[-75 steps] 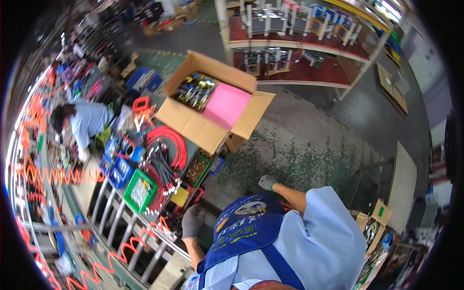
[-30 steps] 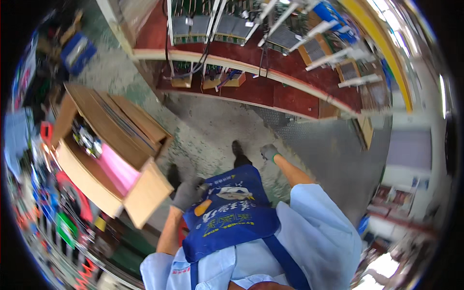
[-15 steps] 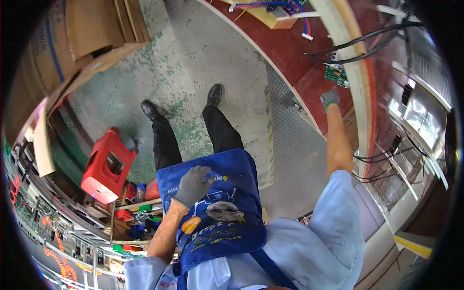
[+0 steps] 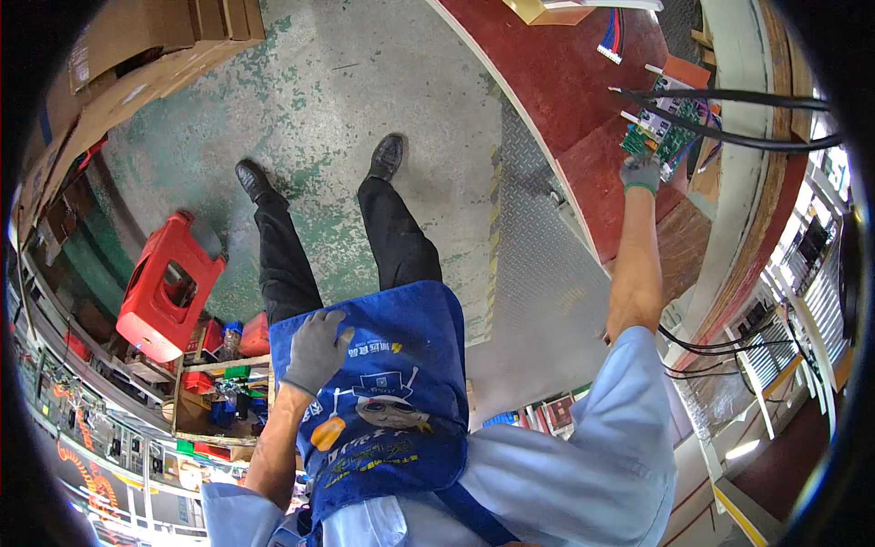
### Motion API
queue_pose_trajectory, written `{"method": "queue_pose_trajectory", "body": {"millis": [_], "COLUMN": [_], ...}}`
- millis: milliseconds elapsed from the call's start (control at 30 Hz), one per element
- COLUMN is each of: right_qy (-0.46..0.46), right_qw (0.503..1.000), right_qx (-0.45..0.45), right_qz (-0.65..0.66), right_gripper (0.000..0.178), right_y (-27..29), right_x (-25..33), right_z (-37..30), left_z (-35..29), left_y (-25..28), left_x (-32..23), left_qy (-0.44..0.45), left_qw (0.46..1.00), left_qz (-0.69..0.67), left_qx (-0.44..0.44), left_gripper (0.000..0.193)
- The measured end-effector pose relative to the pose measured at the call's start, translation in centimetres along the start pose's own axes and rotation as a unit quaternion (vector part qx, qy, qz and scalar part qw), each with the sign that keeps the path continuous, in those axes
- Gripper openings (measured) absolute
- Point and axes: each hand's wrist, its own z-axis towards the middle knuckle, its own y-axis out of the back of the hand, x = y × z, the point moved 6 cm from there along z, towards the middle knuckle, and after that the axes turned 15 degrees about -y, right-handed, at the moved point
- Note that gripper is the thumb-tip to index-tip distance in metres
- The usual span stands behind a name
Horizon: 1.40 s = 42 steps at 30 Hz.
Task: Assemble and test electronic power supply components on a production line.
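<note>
My right hand [image 4: 641, 172], in a grey glove with a green cuff, is stretched out over the dark red tabletop [image 4: 547, 82]. Its fingers are curled at the near edge of a green circuit board [image 4: 679, 137], and the fingertips are partly hidden there. White connectors and small parts show on the board. My left hand [image 4: 314, 351], also gloved in grey, hovers at or rests on the front of my blue apron [image 4: 383, 319]; it holds nothing and its thumb stands apart from the fingers.
Black cables [image 4: 729, 96] cross above the board. A connector with red and blue wires [image 4: 612, 41] lies farther off on the tabletop. To the left are a red stool [image 4: 169, 287], cardboard boxes [image 4: 137, 46] and a shelf with coloured bins [image 4: 205, 374]. A metal floor plate [image 4: 524, 210] adjoins the table.
My right hand has come up to the circuit board, more of which now shows. The whole view has shifted with my head. My left hand stays at the apron.
</note>
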Motion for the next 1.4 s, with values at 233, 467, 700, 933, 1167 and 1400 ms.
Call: {"method": "queue_pose_trajectory", "body": {"millis": [233,467,700,933,1167,1400], "right_qy": [-0.078,0.375,0.279,0.15,0.125,0.298], "right_qw": [0.996,0.742,0.57,0.579,0.852,0.645], "right_qx": [-0.049,-0.378,-0.462,-0.481,-0.168,-0.462], "right_qz": [-0.007,-0.408,-0.62,-0.641,-0.479,-0.531], "right_gripper": [0.032,0.058,0.128,0.087,0.036,0.048], "right_y": [-4.1,-6.3,-5.9,1.3,2.9,0.8], "right_x": [-9.4,0.4,8.3,14.1,11.9,6.8], "right_z": [-8.4,-17.8,-13.8,-4.4,0.4,-11.4], "left_z": [1.8,1.8,1.3,0.5,-0.4,-2.6], "left_y": [0.3,1.3,0.4,-1.2,0.2,2.9], "left_x": [-3.5,-3.2,-0.9,0.4,-0.9,-3.0], "left_qy": [-0.049,-0.036,-0.009,0.008,0.014,-0.042], "left_qw": [0.999,0.999,0.999,0.999,0.999,0.99], "left_qz": [0.001,-0.006,-0.02,-0.021,0.003,0.0], "left_qx": [-0.01,-0.014,-0.028,-0.031,-0.051,-0.133], "left_gripper": [0.034,0.033,0.032,0.034,0.032,0.029]}}
